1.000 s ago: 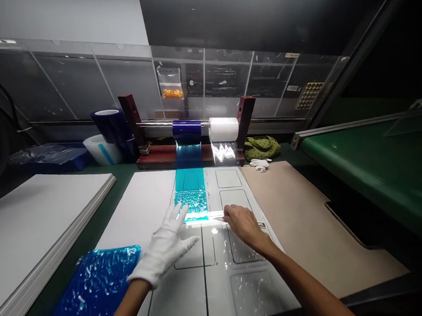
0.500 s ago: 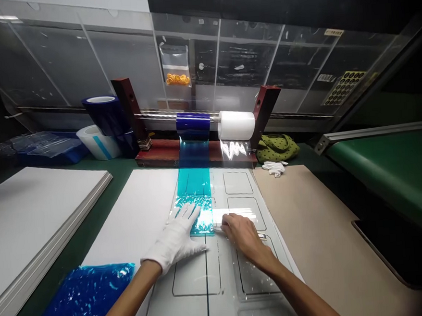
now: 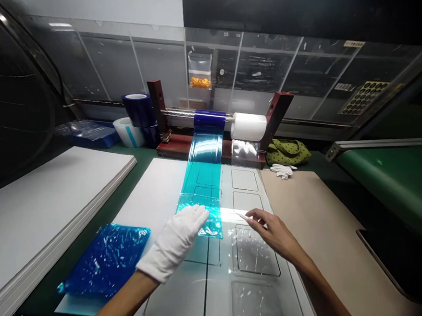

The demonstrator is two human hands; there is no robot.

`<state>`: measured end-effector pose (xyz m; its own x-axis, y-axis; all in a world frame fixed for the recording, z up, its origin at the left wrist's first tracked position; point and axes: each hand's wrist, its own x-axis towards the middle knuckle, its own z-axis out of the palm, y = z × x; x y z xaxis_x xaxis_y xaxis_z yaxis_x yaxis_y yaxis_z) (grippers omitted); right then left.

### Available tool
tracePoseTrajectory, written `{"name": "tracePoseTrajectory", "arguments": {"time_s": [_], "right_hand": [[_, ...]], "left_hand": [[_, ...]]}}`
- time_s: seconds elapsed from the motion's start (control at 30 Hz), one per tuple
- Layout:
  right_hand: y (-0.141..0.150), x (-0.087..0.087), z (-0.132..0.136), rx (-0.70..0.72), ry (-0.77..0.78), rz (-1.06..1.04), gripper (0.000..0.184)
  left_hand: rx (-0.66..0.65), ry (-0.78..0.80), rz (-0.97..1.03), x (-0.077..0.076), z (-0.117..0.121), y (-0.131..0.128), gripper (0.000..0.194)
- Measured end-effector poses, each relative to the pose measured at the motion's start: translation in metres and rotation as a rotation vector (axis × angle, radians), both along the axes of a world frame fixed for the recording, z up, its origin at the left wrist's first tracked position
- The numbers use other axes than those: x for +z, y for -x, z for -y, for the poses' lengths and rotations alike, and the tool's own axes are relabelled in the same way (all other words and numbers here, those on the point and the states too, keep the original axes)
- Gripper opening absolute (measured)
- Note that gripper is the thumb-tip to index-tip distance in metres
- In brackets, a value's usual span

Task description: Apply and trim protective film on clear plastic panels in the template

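My left hand [image 3: 182, 237], in a white glove, lies with fingers stretched out and close together on the front part of a clear blue film strip [image 3: 202, 173]. The strip runs down from a blue film roll [image 3: 210, 117]; its front end is crinkled. My bare right hand [image 3: 274, 230] is closed on a slim cutter knife [image 3: 242, 217], just right of the strip and apart from it. Only the knife's pale tip shows; its handle is hidden. Beneath both hands is a white board [image 3: 180, 295] marked with black rounded rectangles. Clear film pieces [image 3: 255, 251] lie on its right half.
A dark red wooden stand [image 3: 176, 147] holds the blue roll and a white roll [image 3: 249, 127]. Blue film pieces [image 3: 107, 259] lie left of my left hand. A stack of white sheets [image 3: 55, 202] is farther left; brown board [image 3: 319, 218] and a phone-like dark slab [image 3: 384, 261] lie right.
The view has shifted, so the stand appears farther right. My left hand's spread fingers have come together on the film. My right hand has drawn away from the film's edge with the knife.
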<state>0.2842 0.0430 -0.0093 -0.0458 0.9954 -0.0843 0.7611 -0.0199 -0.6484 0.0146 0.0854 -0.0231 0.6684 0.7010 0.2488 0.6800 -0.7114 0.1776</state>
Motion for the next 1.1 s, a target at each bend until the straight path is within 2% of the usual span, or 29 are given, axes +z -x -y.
{"name": "tracePoseTrajectory", "arguments": {"time_s": [0.13,0.27,0.4,0.57,0.73,0.9,1.0,1.1], "right_hand": [[-0.009,0.003,0.032,-0.025,-0.018,-0.050,0.032],[-0.011,0.003,0.064,-0.041,-0.007,-0.102,0.034],[-0.009,-0.001,0.090,-0.068,0.013,-0.111,0.037],[-0.009,-0.005,0.109,-0.114,-0.001,-0.101,0.039],[-0.009,-0.010,0.114,-0.140,-0.035,-0.096,0.039],[-0.009,-0.016,0.117,-0.156,-0.119,-0.049,0.032],[-0.010,-0.021,0.121,-0.126,-0.132,-0.033,0.028],[-0.012,-0.025,0.124,-0.098,-0.157,0.028,0.023]], "left_hand": [[-0.015,-0.012,0.045,0.018,0.047,0.010,0.053],[-0.035,0.008,0.074,0.023,0.089,0.018,0.052],[-0.067,-0.074,0.120,0.016,0.131,0.034,0.055],[-0.037,-0.130,0.098,-0.004,0.171,0.050,0.060],[0.017,-0.207,0.020,-0.036,0.180,0.047,0.061],[0.027,-0.180,-0.046,-0.068,0.176,0.038,0.075],[0.032,-0.151,-0.080,-0.074,0.181,0.037,0.075],[0.062,-0.109,-0.111,-0.068,0.187,0.036,0.075]]}}
